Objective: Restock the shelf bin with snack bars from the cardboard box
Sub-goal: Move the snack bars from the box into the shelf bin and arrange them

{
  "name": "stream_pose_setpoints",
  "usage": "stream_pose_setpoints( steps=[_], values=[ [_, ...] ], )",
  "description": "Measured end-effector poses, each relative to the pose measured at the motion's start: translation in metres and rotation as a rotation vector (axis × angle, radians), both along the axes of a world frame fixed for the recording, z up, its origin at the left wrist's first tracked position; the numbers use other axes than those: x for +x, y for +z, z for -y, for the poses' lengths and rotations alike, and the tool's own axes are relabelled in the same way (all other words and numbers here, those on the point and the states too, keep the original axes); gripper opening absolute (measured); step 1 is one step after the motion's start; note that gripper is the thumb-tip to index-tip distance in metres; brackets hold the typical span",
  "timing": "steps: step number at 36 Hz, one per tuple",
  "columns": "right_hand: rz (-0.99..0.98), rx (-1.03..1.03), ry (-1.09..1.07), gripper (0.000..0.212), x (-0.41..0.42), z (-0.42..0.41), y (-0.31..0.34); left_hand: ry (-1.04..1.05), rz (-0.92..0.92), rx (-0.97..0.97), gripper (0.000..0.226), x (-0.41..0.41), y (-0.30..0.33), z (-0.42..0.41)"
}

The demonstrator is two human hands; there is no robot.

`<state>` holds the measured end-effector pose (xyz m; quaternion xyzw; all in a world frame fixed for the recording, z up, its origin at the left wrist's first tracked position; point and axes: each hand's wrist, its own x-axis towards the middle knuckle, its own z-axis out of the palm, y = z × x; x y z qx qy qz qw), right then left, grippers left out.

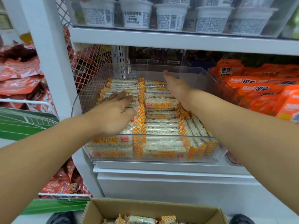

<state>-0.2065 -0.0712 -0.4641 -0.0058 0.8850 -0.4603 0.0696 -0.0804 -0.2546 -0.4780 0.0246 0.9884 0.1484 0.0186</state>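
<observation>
1. Head view: your left hand [113, 110] lies palm down inside the clear shelf bin [210, 152], its fingers straight and spread flat across the top of the snack bars [161, 102] in the left column. It presses on them and grips nothing.
2. Your right hand [176, 88] reaches deeper into the bin, edge-on with the fingers extended toward the back wall. It rests beside or on the right-hand rows of bars; you hold nothing in it, and the fingertips point at the bare rear stretch of the bin.
3. The bars fill the bin in two columns lying flat, with more standing on edge along the right wall. Their wrappers are clear with orange-and-white checked ends. The front rows press against the bin's front wall, below both of your wrists.
4. The cardboard box [97, 210] sits open on the floor at the bottom of the view, under your forearms and well apart from both hands. A few more bars [140, 219] show inside it.
5. To the right of the bin lie orange packets [252, 88]. On the shelf above stand white cups [135, 15]. Red packets [19, 75] fill the rack at the left.
</observation>
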Motion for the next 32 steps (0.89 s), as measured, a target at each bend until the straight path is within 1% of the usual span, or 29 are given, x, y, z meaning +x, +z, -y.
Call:
stream_pose_setpoints(
  steps=[3, 7, 11, 16, 18, 20, 22, 23, 25, 26, 27, 28, 29, 30, 31, 32],
  values=[
    [-0.137, 0.1, -0.046, 0.073, -0.001, -0.003, 0.003, -0.005, -0.033, 0.026, 0.065, 0.0, 0.0, 0.0],
    [-0.263, 0.223, -0.022, 0.081, 0.002, -0.005, -0.001, -0.012, -0.05, 0.031, 0.065, 0.0, -0.001, 0.001],
    [-0.368, 0.324, 0.168, 0.084, 0.012, -0.009, 0.003, -0.012, -0.072, 0.034, 0.066, 0.0, -0.001, 0.002],
    [-0.361, 0.604, 0.431, 0.091, 0.019, -0.019, 0.021, -0.037, -0.102, 0.043, 0.065, -0.003, -0.002, 0.004],
    [-0.384, 0.718, 0.499, 0.087, 0.024, -0.022, 0.024, -0.056, -0.159, 0.037, 0.065, -0.004, -0.003, 0.005],
    [-0.445, 0.771, 0.531, 0.08, 0.031, -0.025, 0.027, -0.089, -0.231, 0.019, 0.067, -0.003, -0.003, 0.006],
    [-0.539, 0.758, 0.541, 0.069, 0.046, -0.026, 0.03, -0.121, -0.311, -0.011, 0.071, 0.002, 0.0, 0.005],
    [-0.635, 0.746, 0.541, 0.06, 0.056, -0.028, 0.03, -0.138, -0.362, -0.023, 0.067, 0.007, 0.002, 0.003],
    [-0.937, 0.67, 0.536, 0.04, 0.083, -0.032, 0.028, -0.19, -0.483, -0.028, 0.055, 0.022, 0.007, -0.003],
    [-1.096, 0.599, 0.525, 0.034, 0.1, -0.035, 0.025, -0.23, -0.555, -0.026, 0.05, 0.032, 0.01, -0.006],
    [-1.22, 0.522, 0.51, 0.031, 0.118, -0.038, 0.018, -0.275, -0.623, -0.02, 0.045, 0.044, 0.012, -0.01],
    [-1.29, 0.45, 0.505, 0.032, 0.135, -0.042, 0.008, -0.325, -0.67, -0.003, 0.039, 0.058, 0.012, -0.014],
    [-1.312, 0.381, 0.532, 0.035, 0.153, -0.047, -0.006, -0.374, -0.685, 0.021, 0.035, 0.072, 0.009, -0.017],
    [-1.291, 0.336, 0.587, 0.037, 0.171, -0.052, -0.022, -0.422, -0.667, 0.039, 0.032, 0.086, 0.004, -0.02],
    [-1.23, 0.325, 0.647, 0.038, 0.188, -0.056, -0.041, -0.467, -0.614, 0.032, 0.031, 0.101, -0.004, -0.024],
    [-1.132, 0.349, 0.712, 0.039, 0.204, -0.059, -0.063, -0.512, -0.522, -0.01, 0.029, 0.114, -0.017, -0.029]
  ],
)
